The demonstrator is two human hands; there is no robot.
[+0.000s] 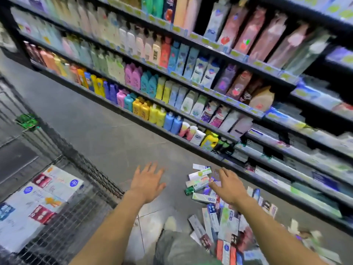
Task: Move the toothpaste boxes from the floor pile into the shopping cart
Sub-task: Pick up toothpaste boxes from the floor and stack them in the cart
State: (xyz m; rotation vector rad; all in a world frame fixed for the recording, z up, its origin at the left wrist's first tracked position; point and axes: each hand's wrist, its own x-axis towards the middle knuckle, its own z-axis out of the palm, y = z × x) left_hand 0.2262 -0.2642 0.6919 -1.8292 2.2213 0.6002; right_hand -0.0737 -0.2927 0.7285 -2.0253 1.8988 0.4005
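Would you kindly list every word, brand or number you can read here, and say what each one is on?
None can be read.
Toothpaste boxes on the floor: print blurred.
Boxes in the shopping cart: logos and text too blurred.
Shelf bottles and price tags: too blurred.

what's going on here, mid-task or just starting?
Mid-task. A person is reaching both hands toward the pile of toothpaste boxes on the floor beside the shelves. The right hand is over the pile's far end, fingers spread, nothing gripped yet. The left hand is open over bare floor. The shopping cart on the left already holds several boxes.
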